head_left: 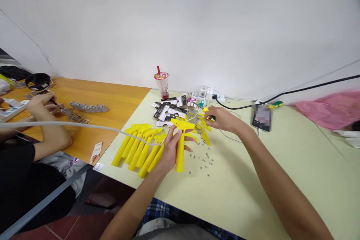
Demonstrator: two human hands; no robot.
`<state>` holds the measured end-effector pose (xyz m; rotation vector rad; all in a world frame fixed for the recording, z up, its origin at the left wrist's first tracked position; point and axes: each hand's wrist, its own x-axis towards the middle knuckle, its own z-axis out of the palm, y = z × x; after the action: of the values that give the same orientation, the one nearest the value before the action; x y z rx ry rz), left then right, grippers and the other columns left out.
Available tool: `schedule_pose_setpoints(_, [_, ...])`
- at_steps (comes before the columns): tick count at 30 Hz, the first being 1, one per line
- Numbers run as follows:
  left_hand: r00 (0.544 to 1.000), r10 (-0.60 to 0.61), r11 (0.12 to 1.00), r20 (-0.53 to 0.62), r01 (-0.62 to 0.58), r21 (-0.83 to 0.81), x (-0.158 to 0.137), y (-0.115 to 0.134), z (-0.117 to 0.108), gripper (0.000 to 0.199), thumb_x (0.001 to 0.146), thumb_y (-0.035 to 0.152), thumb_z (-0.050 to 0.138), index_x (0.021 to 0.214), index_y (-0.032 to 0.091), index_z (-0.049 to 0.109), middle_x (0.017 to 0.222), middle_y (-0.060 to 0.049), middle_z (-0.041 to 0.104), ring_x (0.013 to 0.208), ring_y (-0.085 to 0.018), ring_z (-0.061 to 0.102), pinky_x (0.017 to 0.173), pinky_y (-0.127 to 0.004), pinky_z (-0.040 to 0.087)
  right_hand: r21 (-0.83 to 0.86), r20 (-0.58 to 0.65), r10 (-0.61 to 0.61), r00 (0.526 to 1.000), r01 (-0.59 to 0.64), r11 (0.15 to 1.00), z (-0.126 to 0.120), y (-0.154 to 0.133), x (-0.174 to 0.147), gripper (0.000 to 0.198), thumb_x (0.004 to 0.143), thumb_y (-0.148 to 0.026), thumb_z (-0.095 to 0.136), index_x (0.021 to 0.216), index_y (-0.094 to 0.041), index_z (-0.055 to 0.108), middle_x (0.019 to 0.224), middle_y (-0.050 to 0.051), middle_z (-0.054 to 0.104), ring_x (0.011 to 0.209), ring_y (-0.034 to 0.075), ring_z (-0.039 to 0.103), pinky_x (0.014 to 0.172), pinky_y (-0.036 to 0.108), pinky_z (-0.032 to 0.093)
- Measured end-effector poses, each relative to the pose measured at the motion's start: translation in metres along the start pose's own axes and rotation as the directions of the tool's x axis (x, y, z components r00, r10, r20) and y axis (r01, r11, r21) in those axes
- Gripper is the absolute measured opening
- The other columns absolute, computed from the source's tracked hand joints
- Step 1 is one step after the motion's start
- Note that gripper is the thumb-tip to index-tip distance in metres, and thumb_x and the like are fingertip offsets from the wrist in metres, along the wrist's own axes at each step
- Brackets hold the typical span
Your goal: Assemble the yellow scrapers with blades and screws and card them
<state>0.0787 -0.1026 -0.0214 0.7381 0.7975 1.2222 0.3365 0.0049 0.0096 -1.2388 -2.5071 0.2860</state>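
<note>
My left hand (169, 152) is closed around a yellow T-shaped scraper handle (180, 153), held head up above the table. To the right and a little farther off, my right hand (221, 117) is closed on what looks like a screwdriver (205, 110) with a yellow and green grip; most of it is hidden by the fingers. Several similar yellow handles (135, 150) lie side by side left of my left hand. Loose yellow parts (206, 135) lie below my right hand. Small metal screws or nuts (204, 160) are scattered over the pale table (239, 195).
Black-and-white cards (170, 112), a drink cup (162, 84) and a power strip (201, 93) stand near the wall. A phone (262, 117), a green-yellow screwdriver (276, 104) and a pink bag (329, 110) are right. A white cable (112, 127) crosses in front; a co-worker's arm (50, 127) is left.
</note>
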Motion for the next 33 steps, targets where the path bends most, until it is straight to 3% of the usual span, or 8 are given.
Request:
schedule_pose_setpoints(4, [0.991, 0.128, 0.992, -0.048, -0.128, -0.005, 0.029, 0.011, 0.016, 0.047, 0.089, 0.046, 0.084, 0.115, 0.026, 0.050, 0.132, -0.010, 0.078, 0.115, -0.030, 0.079, 0.075, -0.033, 0.071, 0.138, 0.042, 0.092, 0.995, -0.097, 0.986, -0.041, -0.019, -0.019, 0.004, 0.086, -0.025, 0.067, 0.083, -0.022, 0.068, 0.088, 0.003, 0.070, 0.076, 0.018, 0.061, 0.069, 0.031, 0.042])
schedule_pose_setpoints(9, [0.981, 0.189, 0.982, -0.044, -0.189, 0.008, 0.050, 0.015, 0.027, 0.048, 0.090, 0.047, 0.083, 0.120, 0.029, 0.050, 0.135, -0.008, 0.076, 0.123, -0.030, 0.076, 0.081, -0.035, 0.071, 0.437, -0.016, 0.183, 0.983, -0.157, 0.885, -0.060, -0.041, -0.030, 0.015, 0.084, -0.024, 0.067, 0.074, -0.023, 0.056, 0.075, -0.003, 0.061, 0.066, 0.013, 0.048, 0.062, 0.030, 0.034])
schedule_pose_setpoints(14, [0.981, 0.195, 0.980, -0.020, -0.193, 0.054, 0.043, 0.001, 0.028, 0.048, 0.093, 0.050, 0.081, 0.122, 0.028, 0.051, 0.133, -0.008, 0.076, 0.121, -0.030, 0.077, 0.080, -0.034, 0.070, 0.661, -0.120, 0.202, 0.972, -0.074, 0.747, -0.049, -0.051, -0.021, 0.032, 0.085, -0.037, 0.078, 0.067, -0.023, 0.057, 0.081, 0.001, 0.069, 0.068, 0.015, 0.053, 0.061, 0.031, 0.036])
schedule_pose_setpoints(19, [0.990, 0.141, 0.988, 0.026, -0.143, 0.061, 0.033, -0.013, 0.025, 0.049, 0.092, 0.050, 0.082, 0.127, 0.028, 0.057, 0.133, -0.008, 0.075, 0.120, -0.032, 0.076, 0.072, -0.033, 0.071, 0.743, -0.128, 0.262, 0.957, -0.082, 0.664, -0.030, -0.058, -0.009, 0.031, 0.084, -0.052, 0.086, 0.078, -0.023, 0.075, 0.077, 0.001, 0.068, 0.063, 0.014, 0.048, 0.055, 0.031, 0.035])
schedule_pose_setpoints(24, [0.995, 0.037, 0.999, 0.095, -0.039, 0.013, 0.030, -0.015, 0.026, 0.049, 0.093, 0.049, 0.081, 0.130, 0.027, 0.056, 0.133, -0.011, 0.074, 0.117, -0.033, 0.078, 0.067, -0.032, 0.070, 0.809, -0.178, 0.379, 0.908, -0.084, 0.581, -0.014, -0.063, -0.001, 0.041, 0.077, -0.057, 0.092, 0.095, -0.024, 0.077, 0.097, 0.004, 0.073, 0.073, 0.017, 0.060, 0.065, 0.033, 0.053])
schedule_pose_setpoints(27, [0.993, -0.004, 1.000, 0.120, 0.006, -0.017, 0.030, -0.014, 0.026, 0.049, 0.093, 0.045, 0.080, 0.130, 0.025, 0.055, 0.130, -0.013, 0.076, 0.116, -0.034, 0.078, 0.064, -0.031, 0.070, 0.801, -0.243, 0.430, 0.870, -0.071, 0.595, -0.009, -0.066, 0.002, 0.047, 0.078, -0.053, 0.092, 0.113, -0.026, 0.075, 0.109, 0.004, 0.073, 0.083, 0.019, 0.064, 0.071, 0.034, 0.056])
schedule_pose_setpoints(30, [0.990, -0.041, 0.999, 0.135, 0.045, -0.028, 0.030, -0.013, 0.026, 0.047, 0.093, 0.043, 0.081, 0.128, 0.023, 0.057, 0.127, -0.014, 0.077, 0.116, -0.034, 0.078, 0.063, -0.031, 0.069, 0.794, -0.270, 0.422, 0.865, -0.048, 0.606, -0.005, -0.068, 0.003, 0.054, 0.083, -0.050, 0.089, 0.129, -0.029, 0.072, 0.116, 0.005, 0.073, 0.088, 0.019, 0.066, 0.074, 0.034, 0.057])
schedule_pose_setpoints(33, [0.987, -0.059, 0.998, 0.147, 0.062, -0.022, 0.029, -0.013, 0.026, 0.045, 0.092, 0.042, 0.082, 0.124, 0.022, 0.059, 0.128, -0.014, 0.077, 0.115, -0.034, 0.078, 0.061, -0.029, 0.069, 0.804, -0.264, 0.430, 0.863, -0.050, 0.593, -0.002, -0.068, 0.003, 0.042, 0.083, -0.053, 0.089, 0.113, -0.027, 0.074, 0.103, 0.003, 0.071, 0.078, 0.018, 0.064, 0.067, 0.033, 0.058])
